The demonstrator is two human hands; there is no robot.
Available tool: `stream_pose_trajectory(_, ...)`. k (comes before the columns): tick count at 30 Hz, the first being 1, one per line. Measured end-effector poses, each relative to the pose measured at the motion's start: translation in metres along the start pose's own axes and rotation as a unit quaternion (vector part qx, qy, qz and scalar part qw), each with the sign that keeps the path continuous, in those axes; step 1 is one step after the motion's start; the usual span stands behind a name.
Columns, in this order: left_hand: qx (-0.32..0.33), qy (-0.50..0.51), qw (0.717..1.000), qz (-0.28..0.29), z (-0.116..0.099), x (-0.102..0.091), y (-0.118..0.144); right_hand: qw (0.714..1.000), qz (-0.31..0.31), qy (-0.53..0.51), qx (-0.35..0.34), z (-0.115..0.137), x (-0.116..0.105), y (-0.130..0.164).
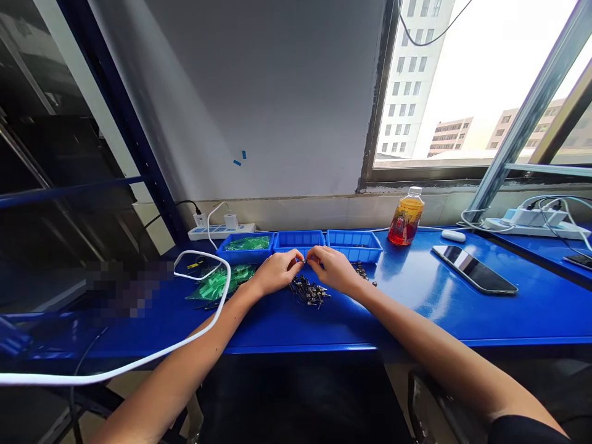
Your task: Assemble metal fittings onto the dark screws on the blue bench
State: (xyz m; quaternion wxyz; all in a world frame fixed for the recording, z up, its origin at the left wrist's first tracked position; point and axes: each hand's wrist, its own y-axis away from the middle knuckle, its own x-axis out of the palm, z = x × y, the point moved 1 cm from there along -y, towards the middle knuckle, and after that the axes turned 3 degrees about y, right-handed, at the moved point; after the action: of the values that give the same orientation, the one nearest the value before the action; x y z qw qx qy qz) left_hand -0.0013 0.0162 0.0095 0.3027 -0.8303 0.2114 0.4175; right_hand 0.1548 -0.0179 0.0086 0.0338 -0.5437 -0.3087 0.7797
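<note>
From where I stand, furthest left of the heap of small dark metal parts (pixel 309 291) lies a clear plastic bag of green pieces (pixel 217 282), with a looping white cable (pixel 227 280) in front of it. Behind and left of the heap sits a blue plastic bin holding green packets (pixel 245 255).

The left hand (pixel 277 271) hangs just above the heap's left edge, thumb and forefinger pinching a tiny dark piece (pixel 303 261). The right hand (pixel 333 269), on the heap's other side, pinches at the same spot — one part or two, I cannot tell. The step in hand looks like close fingertip work on that piece; the next move, I judge, calls for steady wrists and both pinches kept in line — a slip would drop it into the heap.

Right of the heap, partly behind the right wrist, is a smaller scatter of dark metal parts (pixel 361 271); further right lies a flat black phone (pixel 475 269).
</note>
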Motion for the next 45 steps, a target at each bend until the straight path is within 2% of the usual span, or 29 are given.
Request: stream_pose_trajectory(45,-0.007,0.021,1.0,-0.001,-0.0025,-0.0005,0.001,1.0,0.002,0.001,-0.001,-0.0002,-0.0003,0.0003)
